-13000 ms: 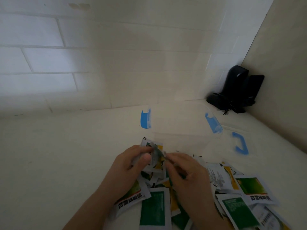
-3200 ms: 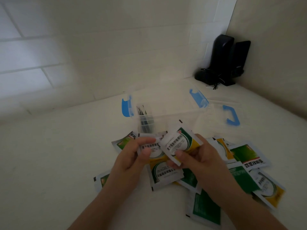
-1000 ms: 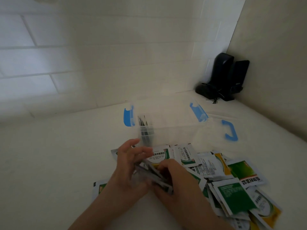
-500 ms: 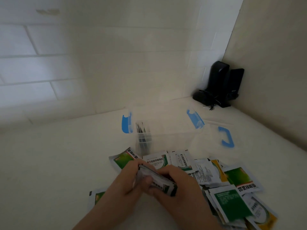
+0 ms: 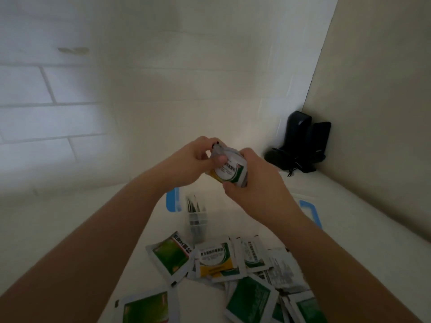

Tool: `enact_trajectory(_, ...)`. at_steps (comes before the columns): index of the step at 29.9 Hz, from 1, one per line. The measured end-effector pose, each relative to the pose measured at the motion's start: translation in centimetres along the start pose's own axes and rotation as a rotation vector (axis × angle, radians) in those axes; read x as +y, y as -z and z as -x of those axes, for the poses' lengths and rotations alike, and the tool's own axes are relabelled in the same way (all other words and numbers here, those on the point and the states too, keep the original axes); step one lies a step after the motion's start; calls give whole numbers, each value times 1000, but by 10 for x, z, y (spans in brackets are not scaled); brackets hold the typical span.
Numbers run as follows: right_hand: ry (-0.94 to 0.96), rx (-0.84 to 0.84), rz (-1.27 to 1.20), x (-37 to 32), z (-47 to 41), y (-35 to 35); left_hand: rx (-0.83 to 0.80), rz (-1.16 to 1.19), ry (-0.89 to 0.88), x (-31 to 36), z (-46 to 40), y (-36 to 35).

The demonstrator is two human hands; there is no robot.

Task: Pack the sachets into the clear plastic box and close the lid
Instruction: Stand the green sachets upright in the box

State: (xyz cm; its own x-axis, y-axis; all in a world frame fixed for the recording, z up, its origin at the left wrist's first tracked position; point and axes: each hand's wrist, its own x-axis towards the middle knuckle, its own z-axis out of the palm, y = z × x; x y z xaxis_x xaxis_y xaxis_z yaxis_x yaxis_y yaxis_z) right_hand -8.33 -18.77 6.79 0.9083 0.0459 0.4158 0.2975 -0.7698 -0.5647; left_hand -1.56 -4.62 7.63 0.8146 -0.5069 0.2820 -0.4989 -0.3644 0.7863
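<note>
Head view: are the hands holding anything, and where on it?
Both hold a small stack of sachets: the left hand pinches its upper left end, the right hand grips its right and lower edges.

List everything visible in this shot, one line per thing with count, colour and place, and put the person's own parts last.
held sachets: a small stack, count unclear, white with green and yellow print, raised above the box between both hands.
packed sachets: a few, dark on edge, upright at the box's left end.
loose sachets: roughly ten in view, white with green or yellow, heaped on the table in front of the box.
clear plastic box: one, transparent, blue latch on its left, open.
lid: one, clear with a blue handle, on the table to the right of the box.
black device: one, black, in the far right corner.
table: one, white.
left hand: grips the stack.
right hand: grips the stack.
</note>
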Motion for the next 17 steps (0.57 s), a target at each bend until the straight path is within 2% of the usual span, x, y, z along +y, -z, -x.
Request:
enact_trajectory(6,-79,-133,180,12,-21,-33,-149,26,189,-41,-14,1)
enact_trajectory(12,-237,-401,-59,20,-21,-32,-310,-107,216,-47,-17,1)
enact_trajectory(17,-280,-502,-54,29,-23,-32,-404,-154,198,-41,-15,1)
